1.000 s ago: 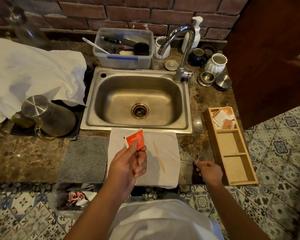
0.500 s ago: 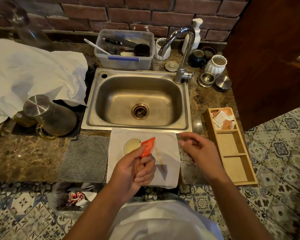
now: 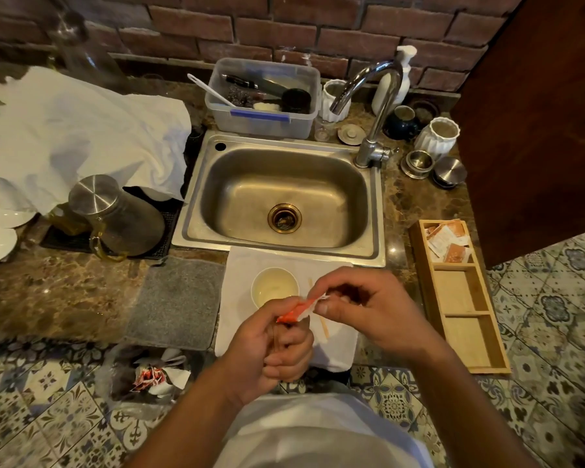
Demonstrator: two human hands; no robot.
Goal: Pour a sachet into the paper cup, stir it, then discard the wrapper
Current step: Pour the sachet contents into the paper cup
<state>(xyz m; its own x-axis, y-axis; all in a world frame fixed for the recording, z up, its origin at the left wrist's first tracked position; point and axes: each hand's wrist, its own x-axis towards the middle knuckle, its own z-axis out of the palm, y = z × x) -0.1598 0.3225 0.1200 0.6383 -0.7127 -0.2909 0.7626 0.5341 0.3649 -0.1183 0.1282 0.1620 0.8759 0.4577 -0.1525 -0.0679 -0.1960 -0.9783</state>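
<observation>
Sachet (image 3: 299, 309), orange and white, is pinched at both ends above the white cloth (image 3: 338, 346): left hand (image 3: 277, 349) fingers clamp its lower end, right hand (image 3: 368, 309) fingers its top corner. Paper cup (image 3: 275, 287) stands at 11 o'clock from it, wooden stirrer (image 3: 323, 327) just beneath.

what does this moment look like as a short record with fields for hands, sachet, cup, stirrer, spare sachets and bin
left hand: grip on the lower, red part of the sachet
right hand: pinching the sachet's white top edge
sachet: held above the white cloth, just this side of the paper cup
paper cup: upright on the cloth, pale liquid inside
stirrer: thin wooden stick lying on the cloth, partly hidden by the hands
spare sachets: far compartment of the wooden tray
bin: on the floor, wrappers inside
</observation>
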